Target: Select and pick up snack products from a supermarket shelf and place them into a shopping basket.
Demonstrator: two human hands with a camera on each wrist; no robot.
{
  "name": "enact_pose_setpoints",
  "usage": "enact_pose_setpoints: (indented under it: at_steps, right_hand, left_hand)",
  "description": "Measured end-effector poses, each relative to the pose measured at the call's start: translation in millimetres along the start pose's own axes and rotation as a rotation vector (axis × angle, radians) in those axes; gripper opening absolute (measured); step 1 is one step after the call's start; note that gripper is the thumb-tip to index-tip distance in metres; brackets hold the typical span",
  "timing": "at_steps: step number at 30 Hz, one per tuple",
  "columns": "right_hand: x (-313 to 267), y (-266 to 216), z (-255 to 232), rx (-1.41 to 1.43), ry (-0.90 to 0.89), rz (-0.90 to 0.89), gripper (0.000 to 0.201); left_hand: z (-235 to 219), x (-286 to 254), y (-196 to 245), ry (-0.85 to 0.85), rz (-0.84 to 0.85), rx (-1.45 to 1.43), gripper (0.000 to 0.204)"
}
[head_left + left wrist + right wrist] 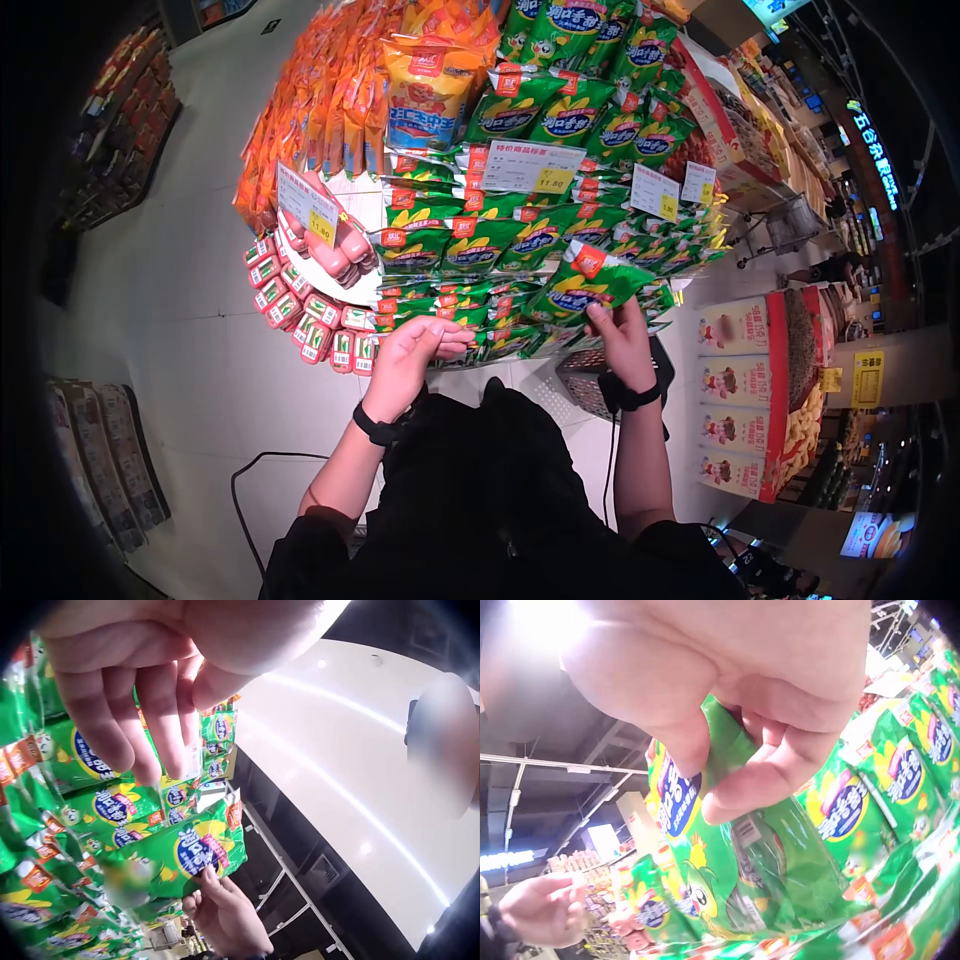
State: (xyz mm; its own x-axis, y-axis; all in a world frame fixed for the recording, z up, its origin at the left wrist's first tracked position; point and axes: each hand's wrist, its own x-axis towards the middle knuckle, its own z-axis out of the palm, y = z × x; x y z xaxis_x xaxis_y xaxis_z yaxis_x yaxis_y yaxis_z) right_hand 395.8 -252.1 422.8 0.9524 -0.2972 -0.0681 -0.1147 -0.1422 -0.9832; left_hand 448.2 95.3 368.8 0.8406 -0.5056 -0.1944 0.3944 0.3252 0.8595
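My right hand (627, 346) pinches the edge of a green bag (588, 286) between thumb and fingers, above the front of the green packet pile. In the right wrist view the thumb lies on the printed face of the bag (694, 847) and the fingers are behind it. The left hand (409, 362) is at the near edge of the pile, palm turned inward. In the left wrist view this hand (142, 682) has relaxed, slightly bent fingers in front of the green packets (112, 806), holding nothing; whether the fingertips touch them I cannot tell.
Orange bags (335, 100) stand at the back left of the display, beside pink sausages (350, 240) and small pink packs (320, 312). Price cards (530, 166) stick up among the packets. A dark basket (590, 382) is below the right forearm. Red and white boxes (735, 385) stand to the right.
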Motion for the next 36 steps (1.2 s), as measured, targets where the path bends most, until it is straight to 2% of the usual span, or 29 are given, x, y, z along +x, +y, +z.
enact_pose_setpoints:
  at_steps: [4,8,9,12,13,16,17,18,20,23,26,27,28,30,32,34,36]
  right_hand:
    - [64,37,-42,-0.259,0.015,-0.141,0.031]
    - [106,85,-52,-0.254,-0.040,-0.114,0.031]
    - [112,90,-50,-0.241,-0.053,-0.104,0.031]
    - [126,95,-46,-0.432,0.057,-0.305,0.033]
    - [126,89,-47,-0.484,0.036,-0.263,0.039]
    - [125,80,-37,-0.590,0.031,-0.371,0.041]
    - [123,77,-33,-0.614,0.060,-0.366,0.042]
    - [136,109,-41,-0.579,0.132,-0.372,0.042]
    - [143,140,-52,-0.507,0.150,-0.187,0.041]
    - [122,128,-43,-0.942,0.285,-0.259,0.039]
    - [106,102,-37,-0.810,0.373,-0.225,0.036]
    - [94,68,-19,-0.827,0.448,-0.269,0.034]
    - [83,36,-2,-0.770,0.458,-0.224,0.030]
    - [91,46,-3,-0.760,0.282,-0.424,0.030]
    - [98,62,3,-0.758,0.155,-0.488,0.033]
    - [98,76,1,-0.808,0.186,-0.437,0.036]
    - [80,62,6,-0.788,0.215,-0.335,0.036]
  left_hand:
    - [-8,-26,-19,-0.007,-0.086,0.105,0.032]
    - [-10,-49,-41,-0.041,-0.076,0.109,0.029]
    - [-9,-54,-42,-0.038,-0.110,0.077,0.028]
    - [-9,-64,-46,-0.018,-0.098,0.096,0.028]
    - [-9,-68,-46,-0.004,-0.089,0.094,0.027]
    - [-12,-70,-42,0.025,-0.076,0.094,0.027]
    - [-14,-71,-42,0.029,-0.082,0.092,0.027]
    - [-16,-72,-44,0.032,-0.087,0.089,0.027]
    - [-17,-74,-46,0.028,-0.097,0.084,0.027]
    - [-17,-72,-45,0.024,-0.092,0.089,0.027]
    - [-12,-75,-44,0.035,-0.083,0.100,0.027]
    - [-12,-75,-44,0.028,-0.088,0.100,0.027]
    - [-11,-73,-44,0.014,-0.095,0.101,0.027]
    - [-12,-73,-53,0.007,-0.131,0.087,0.027]
    - [-12,-68,-55,-0.028,-0.170,0.106,0.028]
    - [-11,-66,-57,-0.043,-0.194,0.134,0.027]
    - [-8,-65,-55,-0.044,-0.201,0.155,0.027]
